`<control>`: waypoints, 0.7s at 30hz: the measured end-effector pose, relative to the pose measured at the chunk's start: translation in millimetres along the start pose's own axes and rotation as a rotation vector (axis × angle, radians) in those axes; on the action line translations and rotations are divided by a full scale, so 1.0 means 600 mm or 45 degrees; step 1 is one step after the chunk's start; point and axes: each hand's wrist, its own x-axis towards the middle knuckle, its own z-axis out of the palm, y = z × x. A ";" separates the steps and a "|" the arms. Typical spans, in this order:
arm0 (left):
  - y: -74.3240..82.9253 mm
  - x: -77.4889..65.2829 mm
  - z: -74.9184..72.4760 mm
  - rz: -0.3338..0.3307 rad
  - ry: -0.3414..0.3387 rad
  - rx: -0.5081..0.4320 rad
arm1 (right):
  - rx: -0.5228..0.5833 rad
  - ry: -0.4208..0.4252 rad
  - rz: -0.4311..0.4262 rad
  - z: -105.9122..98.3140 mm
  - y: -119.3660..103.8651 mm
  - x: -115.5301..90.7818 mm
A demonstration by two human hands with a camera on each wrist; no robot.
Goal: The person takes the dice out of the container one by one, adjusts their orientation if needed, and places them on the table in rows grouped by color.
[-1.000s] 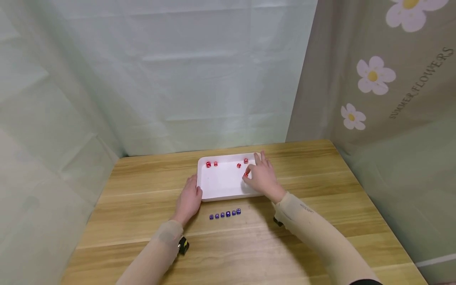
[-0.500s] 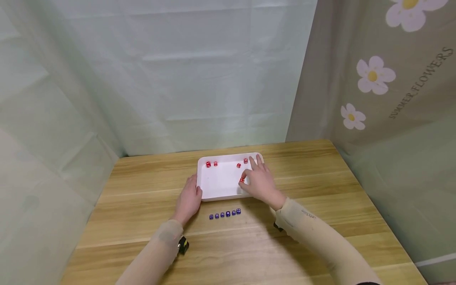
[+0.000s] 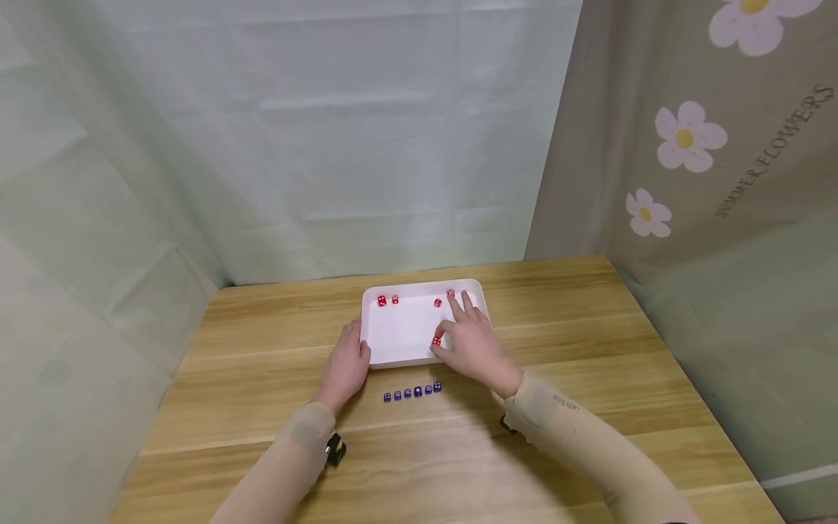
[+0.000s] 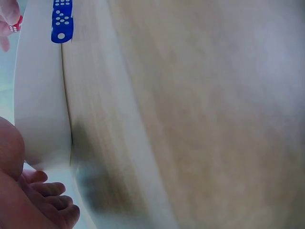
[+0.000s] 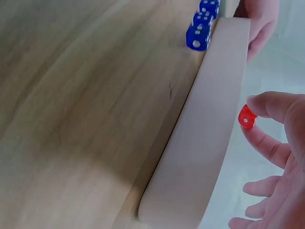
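A white tray [image 3: 399, 361] lies on the wooden table. My left hand [image 3: 347, 367] grips its left front corner, the thumb at the front wall and the fingers along the left side. Over the tray's front right part, my right hand [image 3: 476, 349] pinches a red die [image 5: 247, 117] between thumb and index finger, the other fingers spread apart. Inside the tray, two red dice [image 3: 382, 300] sit at the back left. Another red die [image 3: 438, 303] stands right of centre, and one more red die [image 3: 450, 293] is near the back right, beside the right fingertips.
Several blue dice [image 3: 417, 391] stand in a row on the table [image 3: 262, 386] just in front of the tray. Pale cloth [image 3: 366, 145] hangs behind the table, and a flowered curtain [image 3: 681, 218] hangs on the right.
My right hand has moved left and toward the tray's front wall with the pinched red die. The left hand stays at the tray's corner.
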 end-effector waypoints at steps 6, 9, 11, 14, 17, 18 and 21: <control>0.000 0.001 -0.001 0.001 -0.003 0.000 | 0.010 -0.013 -0.060 0.001 -0.016 -0.011; -0.001 0.002 -0.001 0.002 -0.002 -0.003 | 0.010 -0.009 -0.100 0.004 -0.024 -0.018; -0.001 0.002 -0.001 0.002 -0.002 -0.002 | 0.007 -0.008 -0.127 0.006 -0.030 -0.024; -0.002 0.003 -0.002 0.005 -0.005 0.001 | -0.005 -0.033 -0.168 0.007 -0.040 -0.032; -0.002 0.003 -0.002 0.002 -0.009 0.004 | -0.004 -0.066 -0.215 0.009 -0.051 -0.041; -0.002 0.003 -0.002 0.001 -0.011 0.004 | -0.001 -0.076 -0.230 0.011 -0.055 -0.044; -0.002 0.003 -0.001 -0.005 -0.014 0.001 | 0.000 -0.101 -0.268 0.017 -0.066 -0.051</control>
